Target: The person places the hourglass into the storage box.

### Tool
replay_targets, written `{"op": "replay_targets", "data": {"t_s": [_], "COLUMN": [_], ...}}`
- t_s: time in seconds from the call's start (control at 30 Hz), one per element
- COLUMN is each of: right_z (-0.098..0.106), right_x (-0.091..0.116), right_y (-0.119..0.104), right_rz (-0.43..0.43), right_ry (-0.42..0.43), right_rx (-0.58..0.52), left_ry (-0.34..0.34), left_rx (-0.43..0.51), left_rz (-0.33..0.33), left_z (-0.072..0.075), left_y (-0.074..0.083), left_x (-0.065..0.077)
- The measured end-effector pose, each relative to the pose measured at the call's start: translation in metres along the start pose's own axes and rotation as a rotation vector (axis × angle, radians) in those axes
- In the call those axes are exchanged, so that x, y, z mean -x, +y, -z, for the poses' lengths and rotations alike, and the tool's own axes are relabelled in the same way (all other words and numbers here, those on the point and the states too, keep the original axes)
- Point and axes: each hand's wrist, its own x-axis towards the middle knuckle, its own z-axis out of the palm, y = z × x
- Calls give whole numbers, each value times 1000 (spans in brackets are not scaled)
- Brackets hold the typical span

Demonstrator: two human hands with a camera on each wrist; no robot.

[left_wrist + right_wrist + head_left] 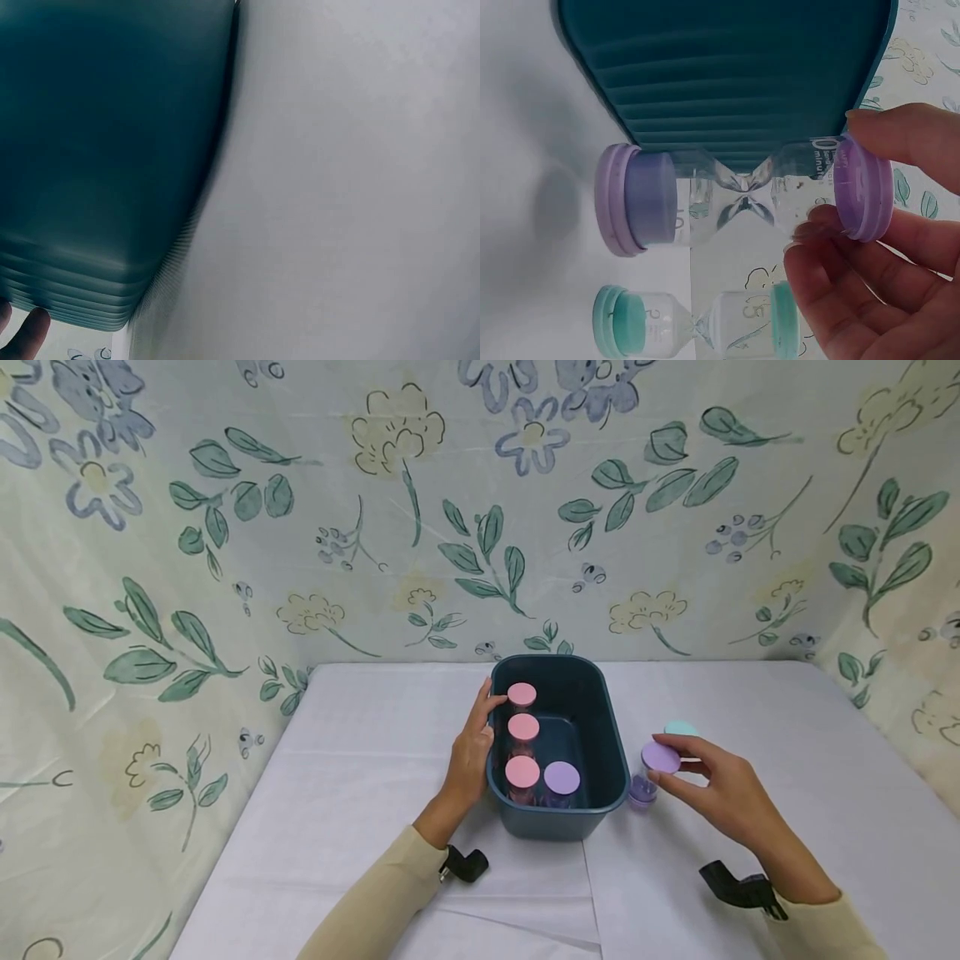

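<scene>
My right hand (716, 789) pinches the lilac top cap of a purple sand timer (746, 199) between thumb and fingers. The timer is upright just right of the dark teal bin (551, 825), its purple sand in the lower bulb. Close behind it stands a mint-green sand timer (697, 326), mostly hidden by my hand in the head view. At the bin's left wall, my left hand (468, 756) holds the rim, one digit over the edge and fingertips (31, 330) along the outside. Inside are three pink-capped sand timers (522, 770) in a left-hand column and one lilac-capped timer (561, 777) at front.
A white cloth (360, 777) with creases covers the table. A floral curtain (480, 527) hangs behind the table's back edge and along the sides. The bin's walls rise above the table between my two hands.
</scene>
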Motion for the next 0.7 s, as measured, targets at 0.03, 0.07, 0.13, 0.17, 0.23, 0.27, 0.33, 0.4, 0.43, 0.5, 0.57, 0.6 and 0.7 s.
{"op": "replay_targets", "data": {"t_s": [0.03,0.07,0.13,0.17,0.23,0.27,0.33,0.4,0.43,0.5,0.57,0.6,0.7], "right_z": [0,1,2,2,4,4,6,7,8,10,12,13,16], "right_x": [0,-1,-2,-3,-4,-4,-5,-5,-6,-7,-8,-8,-10], "right_y": [-1,-2,-4,-5,-6,-7,-9,-11,-12,-14,-16,-16,-19], "right_rz": [3,8,22,29,42,47,51,50,50,50,52,53,57], "right_ry": [4,8,19,25,35,39,45,54,58,68,79,82,93], "right_rx": [-2,-1,-3,-3,-2,-3,-2,2,2,2,3,3,5], "left_ry": [1,0,0,-1,-1,-1,-1,-2,-3,-5,-7,-7,-5], "left_rx": [-1,0,0,-1,-6,-8,-12,-11,-9,-7,-6,-6,-7], "left_rz": [1,2,2,2,2,4,8,12,15,15,15,13,7], "left_z": [0,0,0,0,0,0,1,1,1,1,1,1,1], "left_y": [0,0,0,0,1,1,0,0,0,0,1,0,0], "left_x": [0,0,1,1,1,1,1,2,2,2,2,1,1]}}
